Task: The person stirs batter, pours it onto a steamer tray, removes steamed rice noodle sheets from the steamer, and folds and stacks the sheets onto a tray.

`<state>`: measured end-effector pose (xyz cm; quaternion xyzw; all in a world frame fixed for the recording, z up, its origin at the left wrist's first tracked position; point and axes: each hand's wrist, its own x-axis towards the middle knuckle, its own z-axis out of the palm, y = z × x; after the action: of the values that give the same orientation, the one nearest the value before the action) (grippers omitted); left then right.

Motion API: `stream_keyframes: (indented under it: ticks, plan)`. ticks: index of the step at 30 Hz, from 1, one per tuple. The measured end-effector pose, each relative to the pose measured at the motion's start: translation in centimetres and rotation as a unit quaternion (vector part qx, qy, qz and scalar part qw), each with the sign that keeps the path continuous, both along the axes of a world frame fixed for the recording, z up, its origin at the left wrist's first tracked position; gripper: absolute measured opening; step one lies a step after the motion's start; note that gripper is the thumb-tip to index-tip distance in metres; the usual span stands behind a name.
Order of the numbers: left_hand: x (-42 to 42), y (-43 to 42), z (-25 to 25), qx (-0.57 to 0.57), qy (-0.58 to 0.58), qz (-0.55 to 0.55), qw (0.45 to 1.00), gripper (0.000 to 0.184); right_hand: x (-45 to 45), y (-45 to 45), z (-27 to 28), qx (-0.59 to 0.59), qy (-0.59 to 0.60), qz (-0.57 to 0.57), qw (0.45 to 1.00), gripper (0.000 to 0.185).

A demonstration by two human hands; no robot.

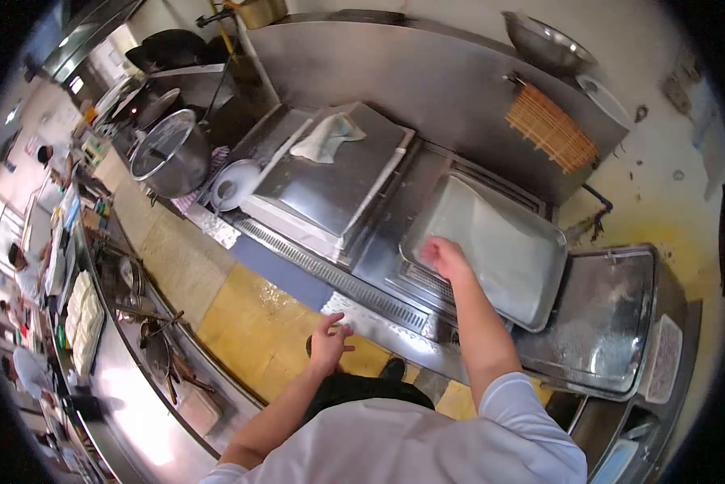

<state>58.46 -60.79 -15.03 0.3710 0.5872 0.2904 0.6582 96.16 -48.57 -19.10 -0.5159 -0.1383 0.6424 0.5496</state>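
Note:
My right hand (443, 256) is over the near left side of a large rectangular metal tray (524, 250). Its fingers look curled and a little blurred; I cannot make out what is in them, if anything. A pale, smooth layer or sheet covers the tray's inside, with a fold line near the far left corner. Beneath the tray's near left side, a perforated metal grate (423, 282) shows. My left hand (330, 345) hangs in the air in front of my body, fingers apart and holding nothing, short of the counter's front edge.
To the left stands a metal box-like cover (330, 189) with a crumpled white cloth (328, 137) on top. A large metal pot (171, 157) sits beyond it. On the right lies a wet metal tray (592, 315). A bamboo mat (552, 129) leans against the back wall. Several people are at the far left.

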Motion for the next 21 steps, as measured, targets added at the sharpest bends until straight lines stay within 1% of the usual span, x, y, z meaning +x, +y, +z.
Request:
stream_keyframes:
  ticks: [1, 2, 3, 6, 8, 9, 10, 11, 12, 13, 14, 15, 16, 17, 18, 19, 21]
  plan:
    - [-0.5, 0.5, 0.4, -0.018, -0.022, 0.004, 1.0, 0.041, -0.3, 0.2, 0.8, -0.021, 0.113, -0.035, 0.993, 0.023]
    - [-0.9, 1.2, 0.7, -0.039, -0.045, 0.02, 0.998, 0.042, -0.8, 0.2, 1.5, -0.043, 0.224, -0.072, 0.971, 0.026]
    - [-1.0, 2.1, 1.1, -0.061, -0.069, 0.033, 0.995, 0.044, -1.2, 0.3, 0.9, -0.004, 0.31, -0.059, 0.949, 0.028]
    - [-1.5, 5.2, 1.1, -0.11, -0.15, 0.063, 0.981, 0.051, -8.2, 0.9, 3.6, 0.028, 0.355, -0.063, 0.932, 0.027]
    - [-2.2, 8.0, 0.8, -0.142, -0.221, 0.078, 0.962, 0.057, -15.8, 0.9, 7.7, 0.065, 0.3, -0.017, 0.951, 0.029]
    - [-2.6, 9.6, 0.6, -0.159, -0.265, 0.084, 0.947, 0.059, -19.7, 1.1, 8.6, 0.076, 0.258, -0.002, 0.963, 0.031]
    - [-3.3, 11.1, 0.0, -0.176, -0.307, 0.09, 0.931, 0.062, -23.5, 1.4, 9.0, 0.087, 0.215, 0.013, 0.973, 0.033]
    - [-4.3, 13.0, -2.1, -0.177, -0.375, 0.089, 0.906, 0.066, -27.4, 1.7, 8.6, 0.082, 0.17, 0.023, 0.982, 0.036]
    - [-5.6, 14.7, -3.1, -0.177, -0.408, 0.09, 0.891, 0.069, -31.0, 1.9, 8.0, 0.076, 0.126, 0.033, 0.989, 0.039]
    - [-7.2, 16.5, -3.7, -0.177, -0.442, 0.091, 0.875, 0.073, -33.9, 2.2, 7.2, 0.112, -0.046, 0.102, 0.987, 0.042]
    - [-8.8, 17.8, -3.8, -0.176, -0.475, 0.094, 0.857, 0.076, -37.0, 2.7, 4.5, 0.147, -0.191, 0.139, 0.96, 0.045]
    - [-10.3, 18.1, -3.6, -0.169, -0.507, 0.141, 0.834, 0.076, -40.0, 3.3, 1.8, 0.169, -0.354, 0.164, 0.905, 0.048]
    - [-12.0, 18.9, -3.4, -0.13, -0.496, 0.126, 0.849, 0.079, -43.1, 3.7, 1.8, 0.179, -0.495, 0.168, 0.833, 0.053]
    - [-13.8, 19.8, -3.2, -0.09, -0.484, 0.11, 0.863, 0.081, -44.4, 4.0, 1.8, 0.262, -0.474, 0.167, 0.824, 0.055]
    - [-15.2, 20.5, -2.2, -0.073, -0.484, 0.099, 0.866, 0.083, -45.5, 4.4, 4.3, 0.343, -0.449, 0.166, 0.808, 0.057]
    - [-16.6, 21.1, -1.2, -0.056, -0.484, 0.087, 0.869, 0.085, -45.6, 5.1, 6.9, 0.306, -0.47, 0.238, 0.793, 0.06]
    - [-19.3, 21.1, 6.2, -0.067, -0.507, 0.066, 0.856, 0.089, -47.1, 7.5, 8.4, 0.266, -0.555, 0.243, 0.75, 0.06]
